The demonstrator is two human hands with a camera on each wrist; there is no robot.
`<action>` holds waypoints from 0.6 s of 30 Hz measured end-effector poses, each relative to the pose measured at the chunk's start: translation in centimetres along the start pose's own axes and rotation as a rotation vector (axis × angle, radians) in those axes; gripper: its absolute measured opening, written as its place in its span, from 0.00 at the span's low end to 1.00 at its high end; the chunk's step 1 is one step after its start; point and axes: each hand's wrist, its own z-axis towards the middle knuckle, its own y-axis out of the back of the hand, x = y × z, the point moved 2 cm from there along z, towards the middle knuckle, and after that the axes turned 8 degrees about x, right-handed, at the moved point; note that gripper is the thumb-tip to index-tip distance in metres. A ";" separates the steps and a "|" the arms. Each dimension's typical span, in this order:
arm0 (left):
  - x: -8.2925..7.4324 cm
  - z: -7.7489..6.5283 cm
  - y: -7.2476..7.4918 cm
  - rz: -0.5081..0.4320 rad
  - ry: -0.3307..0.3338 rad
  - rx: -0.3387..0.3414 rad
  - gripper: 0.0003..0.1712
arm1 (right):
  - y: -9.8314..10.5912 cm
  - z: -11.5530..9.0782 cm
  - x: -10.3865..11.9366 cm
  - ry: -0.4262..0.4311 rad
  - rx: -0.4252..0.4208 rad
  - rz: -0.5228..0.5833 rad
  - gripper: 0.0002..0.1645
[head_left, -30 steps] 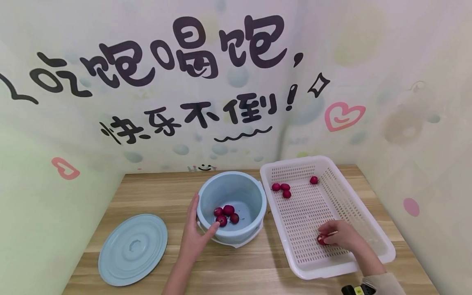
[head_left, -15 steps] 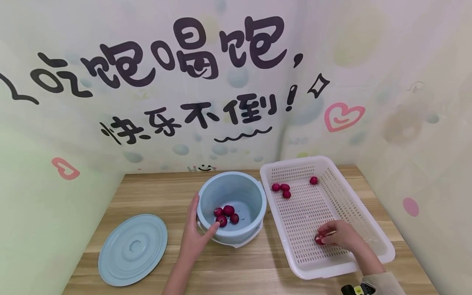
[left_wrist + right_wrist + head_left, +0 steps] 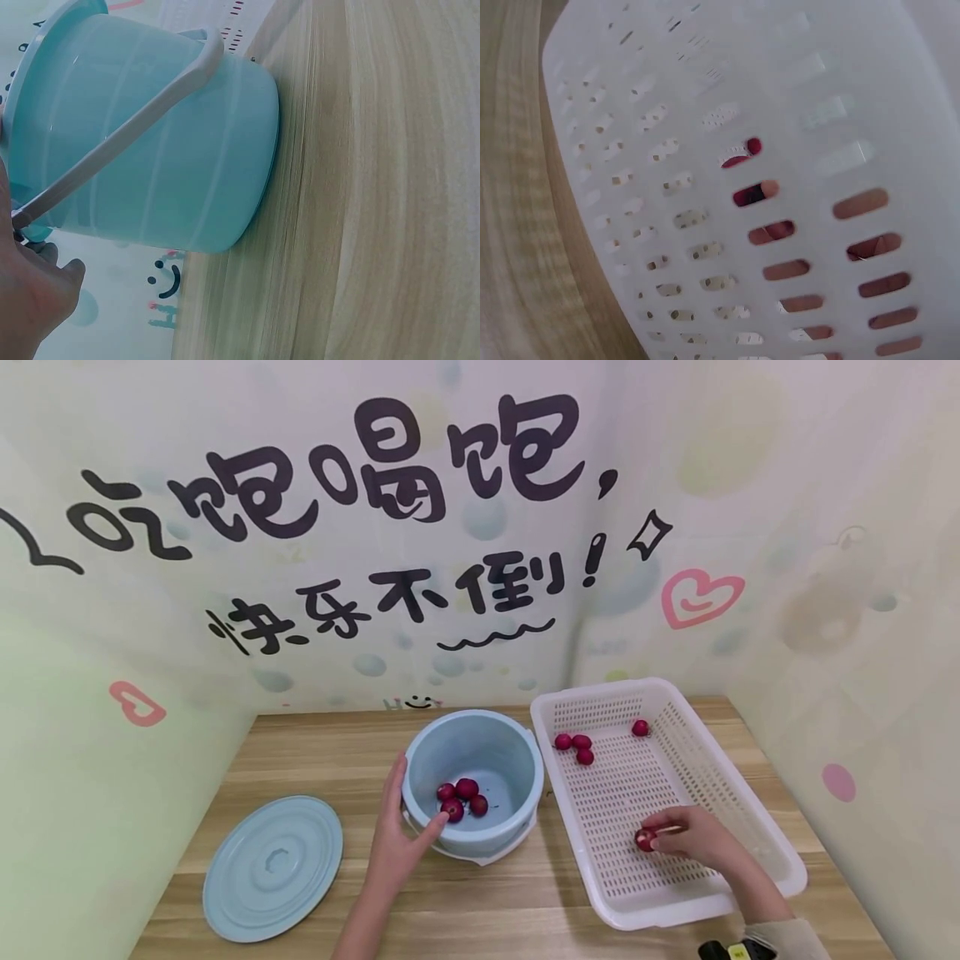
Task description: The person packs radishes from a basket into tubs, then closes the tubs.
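Note:
My left hand (image 3: 400,839) grips the near left rim of a light blue bucket (image 3: 513,752), thumb over the edge and fingers along the outside. Several red radishes (image 3: 467,789) lie on the bucket's floor. In the left wrist view the bucket (image 3: 165,142) stands upright on the table, its pale handle (image 3: 120,139) hanging down across the side. Over in the white slotted basket (image 3: 611,910), my right hand (image 3: 697,837) pinches a red radish (image 3: 645,840) between thumb and fingers, low over the bottom. In the right wrist view the basket wall (image 3: 727,45) mostly hides this hand.
Several more radishes (image 3: 582,743) lie toward the basket's far end. A round blue lid (image 3: 273,868) rests on the wooden table (image 3: 480,918) at the left. Printed cloth walls (image 3: 480,668) enclose the back and both sides.
My right hand has shifted the pinched radish slightly left inside the basket, with more of it showing now. The left hand keeps its hold on the bucket.

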 end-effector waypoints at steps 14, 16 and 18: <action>0.1 -0.2 0.0 -0.005 0.008 -0.005 0.56 | 0.2 -1.2 2.1 0.137 0.083 0.122 0.28; 0.1 -0.1 0.0 -0.006 0.002 -0.005 0.56 | 0.2 -1.4 2.6 0.147 0.088 0.133 0.28; 0.1 -0.1 0.0 -0.006 -0.008 -0.006 0.56 | 0.2 -1.6 3.1 0.168 0.093 0.134 0.28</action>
